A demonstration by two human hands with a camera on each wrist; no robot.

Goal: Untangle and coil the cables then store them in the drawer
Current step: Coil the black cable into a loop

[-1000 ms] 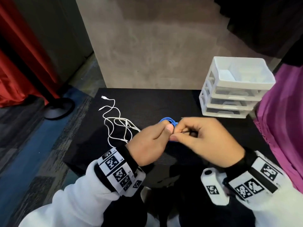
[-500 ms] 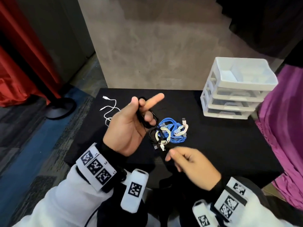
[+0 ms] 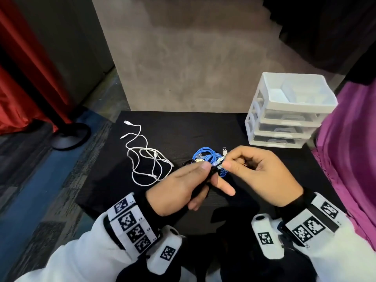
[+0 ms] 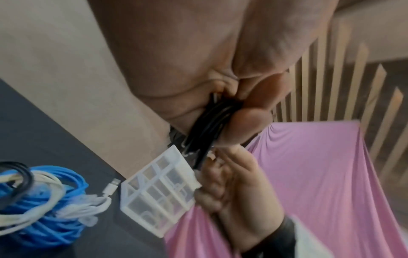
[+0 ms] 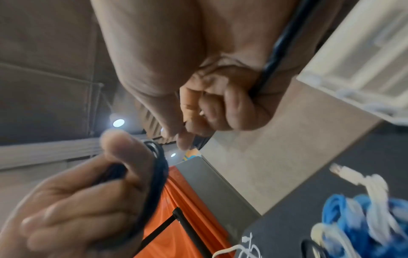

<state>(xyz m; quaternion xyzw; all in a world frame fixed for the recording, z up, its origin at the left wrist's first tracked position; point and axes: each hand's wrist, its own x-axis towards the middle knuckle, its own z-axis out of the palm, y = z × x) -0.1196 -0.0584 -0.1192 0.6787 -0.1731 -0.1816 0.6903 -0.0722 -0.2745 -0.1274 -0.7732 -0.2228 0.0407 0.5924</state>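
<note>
My left hand [image 3: 209, 169] grips a small coil of black cable [image 4: 209, 125] between thumb and fingers, just above the black table. My right hand [image 3: 224, 164] meets it fingertip to fingertip, its fingers curled round a loose stretch of the same black cable [image 5: 271, 61]. Right behind both hands lies a tangled bundle of blue cable [image 3: 205, 156] wound with white cables and a black loop. A loose white cable [image 3: 146, 159] sprawls on the table to the left. The white plastic drawer unit [image 3: 284, 112] stands at the back right, its drawers closed.
The black table [image 3: 183, 129] stands against a beige wall. A pink cloth [image 3: 350, 149] hangs at its right edge. A red curtain and a round black stand base [image 3: 69, 135] are on the floor to the left.
Half a second ago my left hand was raised with the black coil and my right hand hung lower, apart from it. Both hands have now met again in front of the blue bundle.
</note>
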